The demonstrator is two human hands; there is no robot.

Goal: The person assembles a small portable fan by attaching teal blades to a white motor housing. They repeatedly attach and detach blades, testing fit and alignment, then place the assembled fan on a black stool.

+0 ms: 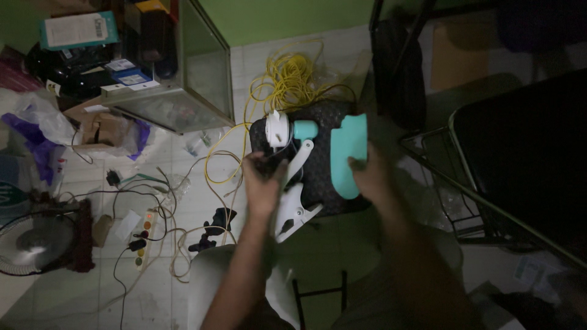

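Note:
A small clip fan lies taken apart on a dark round stool [324, 122]. Its white motor head [278, 128] with a teal body [304, 129] sits at the stool's far side, and a white clamp [292, 211] hangs off the near edge. My left hand [262, 180] rests fingers down on the white arm beside the motor, gripping it. My right hand [369, 174] holds the edge of a flat teal cover [347, 156] lying on the stool's right half.
A tangle of yellow wire [287, 79] lies on the tiled floor behind the stool. A power strip [143, 235] with cords sits at left, near a fan [36, 244]. A glass cabinet [177, 73] stands at upper left, a black chair [526, 159] at right.

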